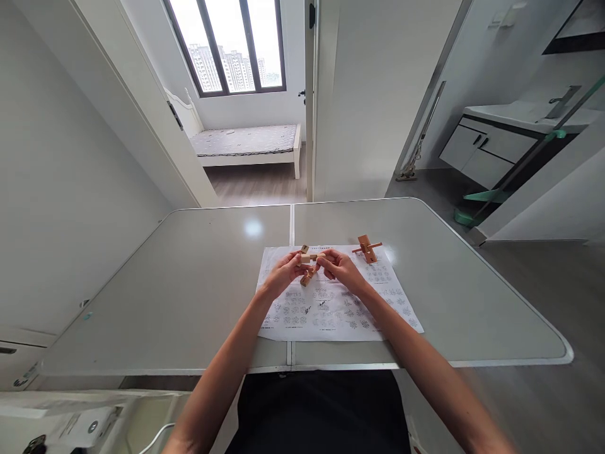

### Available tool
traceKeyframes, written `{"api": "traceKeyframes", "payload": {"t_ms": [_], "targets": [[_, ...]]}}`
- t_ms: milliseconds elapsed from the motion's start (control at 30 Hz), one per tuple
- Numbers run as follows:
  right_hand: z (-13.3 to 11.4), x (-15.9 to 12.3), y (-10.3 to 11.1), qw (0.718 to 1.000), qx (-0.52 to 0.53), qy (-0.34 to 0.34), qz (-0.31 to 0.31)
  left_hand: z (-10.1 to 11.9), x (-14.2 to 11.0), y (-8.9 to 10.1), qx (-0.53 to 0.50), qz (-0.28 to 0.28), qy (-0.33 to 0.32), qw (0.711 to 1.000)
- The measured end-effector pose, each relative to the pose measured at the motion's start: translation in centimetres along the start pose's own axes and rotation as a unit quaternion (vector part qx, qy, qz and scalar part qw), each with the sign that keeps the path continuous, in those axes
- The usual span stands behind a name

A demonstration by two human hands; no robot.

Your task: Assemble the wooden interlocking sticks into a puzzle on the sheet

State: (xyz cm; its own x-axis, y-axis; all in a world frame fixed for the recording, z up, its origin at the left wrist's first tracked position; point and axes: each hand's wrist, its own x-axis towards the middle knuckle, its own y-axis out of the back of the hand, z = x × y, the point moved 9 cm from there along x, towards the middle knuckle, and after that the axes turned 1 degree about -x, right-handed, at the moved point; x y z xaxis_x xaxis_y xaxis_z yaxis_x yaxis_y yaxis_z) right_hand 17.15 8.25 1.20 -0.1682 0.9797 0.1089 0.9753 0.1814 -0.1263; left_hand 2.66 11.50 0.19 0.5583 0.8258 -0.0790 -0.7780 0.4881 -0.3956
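Over a printed sheet (302, 312), my left hand (283, 272) and my right hand (343, 270) are close together. Their fingers are closed on the two ends of a light wooden puzzle piece (311, 258), held level between them. Whether it is one piece or two joined is too small to tell. More wooden puzzle pieces with dark marks show just beyond and below the fingertips; the lower block (305, 279) is partly covered by fingers. To the right of my right hand, a darker wooden cross-shaped assembly (366, 250) lies at the sheet's upper right corner.
The sheet carries rows of small line diagrams and lies on a pale folding table (212, 284) with a centre seam and a metal rim. Beyond the table are a door (363, 94), a bed (250, 140) and a sink cabinet (491, 145). A white box (89, 427) is at the lower left.
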Motion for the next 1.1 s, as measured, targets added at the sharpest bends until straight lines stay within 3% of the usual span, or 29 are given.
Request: {"api": "traceKeyframes", "payload": {"t_ms": [333, 500, 600, 867, 1100], "targets": [[-0.4, -0.2, -0.4, 1.0, -0.024, 0.007, -0.012, 0.1, -0.4, -0.8, 0.055, -0.019, 0.011, 0.998], [0.6, 0.1, -0.1, 0.998, -0.055, -0.012, 0.007, 0.8, -0.5, 0.5, 0.039, 0.045, -0.021, 0.998], [0.9, 0.1, 0.5, 0.989, -0.139, -0.013, 0.044, 0.9, -0.6, 1.6, 0.038, 0.082, -0.032, 0.995], [0.5, -0.1, 1.7, 0.91, -0.39, 0.014, 0.138, 0.2, -0.3, 3.1, 0.04, 0.115, -0.048, 0.991], [1.0, -0.4, 1.7, 0.838, -0.522, 0.005, 0.156, 0.3, -0.5, 1.7, 0.093, 0.07, -0.05, 0.992]]}}
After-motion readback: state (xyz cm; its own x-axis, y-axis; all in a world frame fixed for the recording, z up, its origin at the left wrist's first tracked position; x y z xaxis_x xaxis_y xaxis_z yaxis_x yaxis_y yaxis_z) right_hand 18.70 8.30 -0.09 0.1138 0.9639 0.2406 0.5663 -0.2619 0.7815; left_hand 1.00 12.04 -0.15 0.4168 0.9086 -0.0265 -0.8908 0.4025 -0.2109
